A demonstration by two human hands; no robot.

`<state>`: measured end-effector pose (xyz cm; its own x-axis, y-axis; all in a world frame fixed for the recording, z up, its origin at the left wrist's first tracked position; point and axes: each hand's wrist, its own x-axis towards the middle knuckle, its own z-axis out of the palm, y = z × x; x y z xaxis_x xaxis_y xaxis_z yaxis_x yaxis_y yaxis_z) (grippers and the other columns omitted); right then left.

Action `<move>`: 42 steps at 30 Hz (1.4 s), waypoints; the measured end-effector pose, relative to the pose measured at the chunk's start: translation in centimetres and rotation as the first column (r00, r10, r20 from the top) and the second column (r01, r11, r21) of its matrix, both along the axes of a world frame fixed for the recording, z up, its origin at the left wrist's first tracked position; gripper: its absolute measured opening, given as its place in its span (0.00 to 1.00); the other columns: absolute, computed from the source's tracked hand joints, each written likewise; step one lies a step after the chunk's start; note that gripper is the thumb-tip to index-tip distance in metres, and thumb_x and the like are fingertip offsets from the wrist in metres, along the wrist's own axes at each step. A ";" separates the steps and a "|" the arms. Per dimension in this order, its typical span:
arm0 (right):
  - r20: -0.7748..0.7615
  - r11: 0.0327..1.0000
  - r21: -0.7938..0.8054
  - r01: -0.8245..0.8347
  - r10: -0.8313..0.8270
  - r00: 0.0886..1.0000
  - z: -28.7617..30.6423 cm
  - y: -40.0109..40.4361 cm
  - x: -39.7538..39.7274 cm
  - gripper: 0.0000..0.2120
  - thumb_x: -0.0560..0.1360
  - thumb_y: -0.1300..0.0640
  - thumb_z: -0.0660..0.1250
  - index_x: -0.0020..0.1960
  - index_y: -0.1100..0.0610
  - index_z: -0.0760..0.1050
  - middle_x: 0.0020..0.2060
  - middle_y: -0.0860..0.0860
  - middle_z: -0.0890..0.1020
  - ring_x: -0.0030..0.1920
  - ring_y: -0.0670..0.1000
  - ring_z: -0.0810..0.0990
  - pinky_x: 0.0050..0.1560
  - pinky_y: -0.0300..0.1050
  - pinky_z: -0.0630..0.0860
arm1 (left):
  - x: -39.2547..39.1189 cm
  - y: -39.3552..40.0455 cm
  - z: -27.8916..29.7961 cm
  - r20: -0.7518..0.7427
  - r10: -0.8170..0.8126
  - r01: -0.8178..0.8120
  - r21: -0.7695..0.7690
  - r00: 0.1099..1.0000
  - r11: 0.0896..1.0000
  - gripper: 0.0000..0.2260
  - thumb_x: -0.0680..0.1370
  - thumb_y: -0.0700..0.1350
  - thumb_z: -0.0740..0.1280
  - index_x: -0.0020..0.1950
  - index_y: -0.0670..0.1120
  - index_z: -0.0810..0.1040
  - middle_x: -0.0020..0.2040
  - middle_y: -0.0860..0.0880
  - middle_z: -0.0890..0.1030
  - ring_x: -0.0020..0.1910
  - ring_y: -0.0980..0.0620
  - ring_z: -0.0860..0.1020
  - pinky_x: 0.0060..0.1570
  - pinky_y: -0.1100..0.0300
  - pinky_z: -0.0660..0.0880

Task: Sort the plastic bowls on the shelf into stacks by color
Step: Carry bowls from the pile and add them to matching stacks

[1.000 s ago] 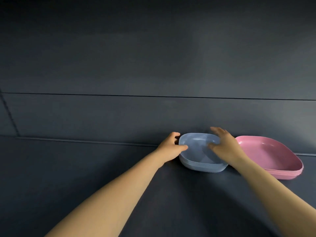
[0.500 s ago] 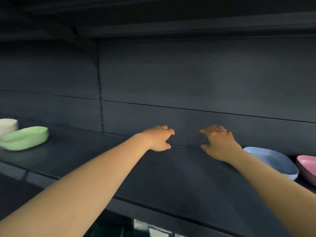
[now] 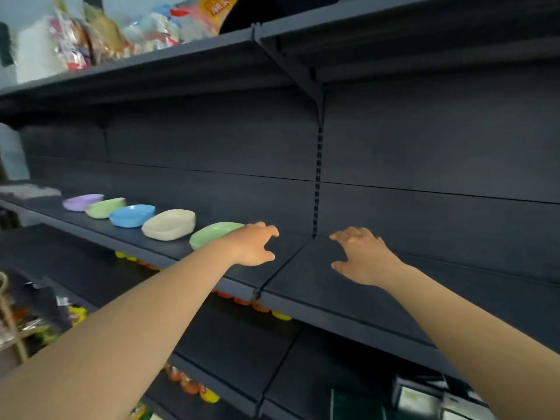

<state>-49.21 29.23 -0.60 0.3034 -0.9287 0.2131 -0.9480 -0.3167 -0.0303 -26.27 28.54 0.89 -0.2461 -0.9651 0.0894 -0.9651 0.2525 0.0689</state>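
Hovering hands [image 3: 306, 253] — smooth rounded bowls [image 3: 169, 224], matte shelf [image 3: 318, 286]

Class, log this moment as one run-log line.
left hand: open, empty | right hand: open, empty | nearest: green bowl | shelf: five bowls unsorted

A single head-worn view looks forward and slightly down along a dark shelf [image 3: 348, 286], angled toward the person's left; both forearms reach in from the bottom edge, close to the lens; the left hand [image 3: 253, 245] and right hand [image 3: 363, 257] sit near the centre; a row of bowls [image 3: 168, 224] recedes left of the left hand; wide-angle bending shows at the edges.
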 end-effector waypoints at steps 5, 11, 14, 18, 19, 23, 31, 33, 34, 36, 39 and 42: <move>0.008 0.998 -0.023 -0.066 0.066 0.998 0.1 -3.0 7.4 0.29 0.78 0.49 0.62 0.76 0.52 0.56 0.72 0.53 0.63 0.74 0.56 0.58 0.71 0.56 0.59 | 8.0 -2.3 -0.2 -0.026 0.093 -0.093 -0.018 0.995 0.995 0.23 0.79 0.48 0.61 0.74 0.51 0.61 0.70 0.49 0.65 0.68 0.47 0.66 0.64 0.55 0.67; 0.037 0.995 -0.030 -0.092 0.093 0.995 -0.6 -8.8 14.4 0.29 0.78 0.49 0.62 0.76 0.52 0.56 0.72 0.52 0.63 0.73 0.55 0.58 0.71 0.55 0.60 | 15.0 -7.3 -0.9 -0.059 0.124 -0.125 -0.014 0.990 0.992 0.23 0.79 0.48 0.62 0.73 0.51 0.62 0.70 0.48 0.66 0.67 0.48 0.67 0.63 0.55 0.68; 0.101 0.996 -0.013 -0.091 0.092 0.991 -1.3 -12.4 17.6 0.30 0.77 0.48 0.62 0.75 0.53 0.57 0.72 0.52 0.64 0.73 0.55 0.60 0.70 0.54 0.62 | 17.9 -10.6 -1.1 -0.089 0.132 -0.134 -0.012 0.987 0.991 0.24 0.79 0.48 0.62 0.74 0.51 0.61 0.70 0.48 0.66 0.67 0.48 0.67 0.63 0.55 0.68; 0.335 0.993 0.090 -0.073 0.039 0.941 -2.8 -16.2 21.9 0.32 0.77 0.47 0.63 0.76 0.56 0.55 0.73 0.53 0.62 0.74 0.56 0.58 0.71 0.50 0.60 | 20.2 -14.7 -2.6 -0.208 0.132 -0.128 0.031 0.969 0.991 0.26 0.79 0.49 0.62 0.75 0.51 0.57 0.73 0.50 0.62 0.69 0.49 0.66 0.65 0.56 0.66; 0.378 0.991 0.122 -0.063 0.012 0.926 -3.3 -17.1 22.8 0.33 0.77 0.47 0.63 0.76 0.56 0.54 0.73 0.53 0.61 0.74 0.56 0.58 0.71 0.49 0.59 | 20.6 -15.8 -3.3 -0.238 0.133 -0.125 0.049 0.962 0.991 0.27 0.79 0.50 0.62 0.76 0.52 0.57 0.74 0.50 0.61 0.70 0.49 0.66 0.67 0.56 0.65; 0.505 0.977 0.213 0.004 -0.114 0.856 -5.3 -20.1 25.3 0.34 0.77 0.48 0.63 0.76 0.59 0.53 0.74 0.55 0.60 0.75 0.55 0.57 0.72 0.47 0.57 | 21.5 -19.6 -5.6 -0.357 0.147 -0.115 0.111 0.922 0.987 0.29 0.77 0.54 0.63 0.76 0.54 0.57 0.76 0.50 0.59 0.73 0.49 0.61 0.71 0.55 0.61; 0.756 0.944 0.328 0.046 -0.292 0.586 -8.1 -21.4 27.2 0.10 0.74 0.55 0.66 0.53 0.53 0.70 0.56 0.52 0.77 0.53 0.50 0.78 0.54 0.45 0.75 | 22.1 -24.2 -7.9 -0.606 0.100 0.059 0.238 0.789 0.970 0.30 0.78 0.51 0.65 0.77 0.51 0.57 0.77 0.52 0.58 0.75 0.53 0.58 0.70 0.60 0.58; 0.801 0.943 0.330 0.045 -0.305 0.515 -8.2 -21.2 27.4 0.07 0.74 0.59 0.66 0.50 0.53 0.69 0.51 0.50 0.78 0.48 0.47 0.78 0.48 0.40 0.75 | 22.2 -24.8 -8.4 -0.702 0.127 0.081 0.255 0.700 0.964 0.28 0.77 0.49 0.65 0.76 0.51 0.60 0.76 0.53 0.61 0.73 0.53 0.61 0.67 0.61 0.60; 0.821 0.940 0.340 0.040 -0.317 0.475 -8.3 -21.1 27.4 0.08 0.75 0.61 0.65 0.50 0.52 0.69 0.47 0.48 0.78 0.45 0.45 0.77 0.45 0.37 0.73 | 22.3 -24.9 -8.8 -0.737 0.136 0.086 0.255 0.662 0.963 0.28 0.77 0.48 0.66 0.76 0.51 0.61 0.75 0.53 0.62 0.73 0.54 0.62 0.66 0.62 0.61; 0.855 0.936 0.350 0.024 -0.330 0.401 -8.5 -20.9 27.6 0.12 0.75 0.64 0.65 0.48 0.48 0.68 0.44 0.45 0.78 0.44 0.42 0.77 0.44 0.32 0.72 | 22.5 -25.0 -9.4 -0.781 0.142 0.096 0.250 0.608 0.964 0.28 0.77 0.46 0.66 0.75 0.51 0.61 0.75 0.52 0.62 0.72 0.53 0.63 0.65 0.62 0.61; 0.886 0.925 0.379 -0.006 -0.361 0.290 -8.8 -20.7 27.8 0.18 0.74 0.67 0.66 0.54 0.47 0.69 0.48 0.45 0.79 0.47 0.41 0.78 0.45 0.32 0.74 | 22.7 -25.2 -9.8 -0.821 0.145 0.123 0.253 0.552 0.960 0.28 0.76 0.41 0.66 0.75 0.50 0.62 0.74 0.51 0.64 0.68 0.54 0.66 0.59 0.64 0.63; 0.897 0.912 0.409 -0.020 -0.399 0.191 -9.1 -20.6 28.0 0.29 0.71 0.71 0.68 0.66 0.49 0.66 0.51 0.47 0.79 0.51 0.44 0.78 0.47 0.35 0.74 | 22.7 -24.9 -10.0 -0.858 0.166 0.166 0.277 0.487 0.946 0.30 0.76 0.36 0.64 0.75 0.52 0.61 0.73 0.51 0.65 0.62 0.55 0.66 0.56 0.64 0.61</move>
<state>-21.19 8.68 -9.68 -0.1328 -0.9885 -0.0726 -0.1453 0.0919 -0.9851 -3.52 3.61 -9.07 -0.2029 -0.9790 -0.0180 -0.3687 0.0594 0.9276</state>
